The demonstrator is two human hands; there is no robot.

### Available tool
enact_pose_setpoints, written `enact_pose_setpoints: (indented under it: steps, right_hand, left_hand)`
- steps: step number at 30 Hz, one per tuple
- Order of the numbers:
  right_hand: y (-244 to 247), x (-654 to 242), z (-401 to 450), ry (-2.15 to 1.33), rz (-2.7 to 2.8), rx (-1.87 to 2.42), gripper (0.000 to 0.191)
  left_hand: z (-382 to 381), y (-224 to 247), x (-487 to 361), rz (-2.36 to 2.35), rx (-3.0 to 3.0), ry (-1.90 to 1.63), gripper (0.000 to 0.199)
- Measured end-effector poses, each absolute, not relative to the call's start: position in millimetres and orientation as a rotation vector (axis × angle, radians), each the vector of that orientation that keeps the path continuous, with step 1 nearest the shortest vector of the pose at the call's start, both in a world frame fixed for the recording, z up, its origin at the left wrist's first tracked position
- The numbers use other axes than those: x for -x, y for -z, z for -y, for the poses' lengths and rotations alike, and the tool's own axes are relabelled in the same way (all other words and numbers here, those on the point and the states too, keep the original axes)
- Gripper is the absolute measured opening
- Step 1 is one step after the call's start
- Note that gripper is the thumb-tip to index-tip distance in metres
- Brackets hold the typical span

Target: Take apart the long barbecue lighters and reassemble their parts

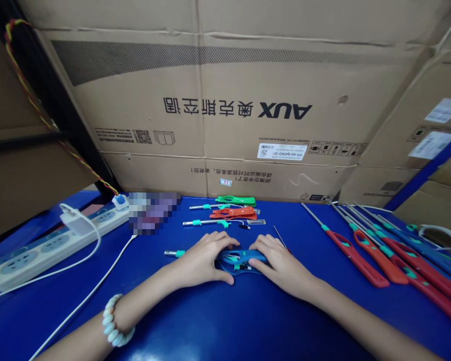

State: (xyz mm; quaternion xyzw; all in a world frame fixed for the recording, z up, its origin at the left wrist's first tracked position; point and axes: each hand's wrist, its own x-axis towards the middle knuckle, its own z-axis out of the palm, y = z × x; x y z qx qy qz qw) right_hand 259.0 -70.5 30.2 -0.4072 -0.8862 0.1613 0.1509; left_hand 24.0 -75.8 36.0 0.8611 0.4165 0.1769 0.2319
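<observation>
A blue gas lighter casing (243, 256) lies in front of me, its two halves partly apart, with teal parts and wires visible inside. A metal lighter tube with a teal piece (178, 253) sticks out to its left. My left hand (203, 258) curls thumb and fingers around the casing's left end. At the other end, my right hand (280, 260) grips the upper blue half between thumb and fingers. Just beyond lie a red-orange casing (233, 213) and a green casing (240, 200), each beside a metal tube with teal parts. A thin metal rod (279, 234) shows behind my right hand.
Several long lighters (361, 258) in red, orange and blue lie on the right. A white power strip (56, 243) with plugs and cables runs along the left. Cardboard boxes (225, 135) wall off the back of the blue table (225, 326).
</observation>
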Motion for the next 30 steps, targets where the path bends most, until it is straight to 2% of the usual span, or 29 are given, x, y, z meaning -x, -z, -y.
enact_pose_setpoints:
  steps: [11,30]
  right_hand:
    - [-30.7,-259.1,71.9,-0.49,2.552,1.168,0.015]
    - [-28.5,-259.5,73.1,-0.444,2.611,1.136,0.015]
  left_hand:
    - [80.4,-32.8,-32.2,-1.134,-2.433,-0.48,0.055]
    - [81.0,-32.0,-32.2,-1.152,-2.44,-0.461,0.049]
